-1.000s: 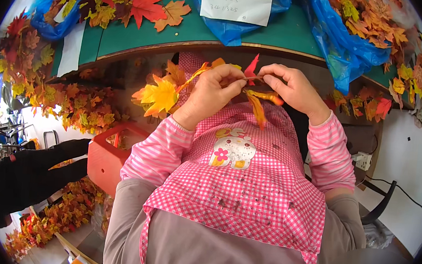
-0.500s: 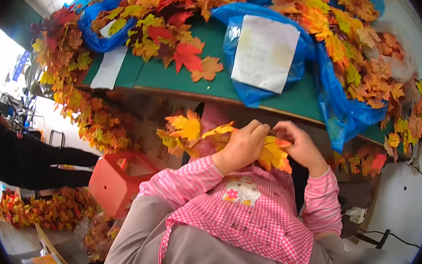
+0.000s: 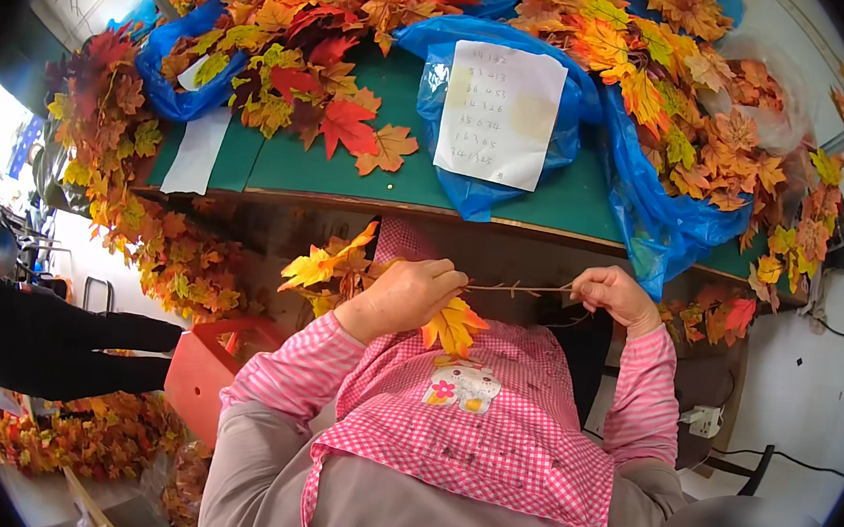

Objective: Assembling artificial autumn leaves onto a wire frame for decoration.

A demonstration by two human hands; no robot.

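Note:
My left hand (image 3: 406, 295) is closed around a thin brown stem, with yellow and orange artificial maple leaves (image 3: 318, 267) sticking out to its left and one more leaf (image 3: 454, 327) hanging just under the fingers. A bare stretch of the stem (image 3: 520, 288), with small side prongs, runs level to the right. My right hand (image 3: 616, 297) pinches the stem's far end between thumb and fingers. Both hands are above my lap, over the pink checked apron (image 3: 491, 390), below the table's front edge.
The green table (image 3: 334, 178) carries heaps of autumn leaf garlands (image 3: 303, 22), blue plastic bags (image 3: 551, 164) and a handwritten paper sheet (image 3: 500, 115). Leaf garlands hang over its left side (image 3: 154, 230). A red plastic stool (image 3: 199, 375) stands at left, near a person in black (image 3: 54, 342).
My hands have drawn apart, the left moving left and down with the leaves, the right moving slightly right. Bare stem now shows between them. The view has shifted a little.

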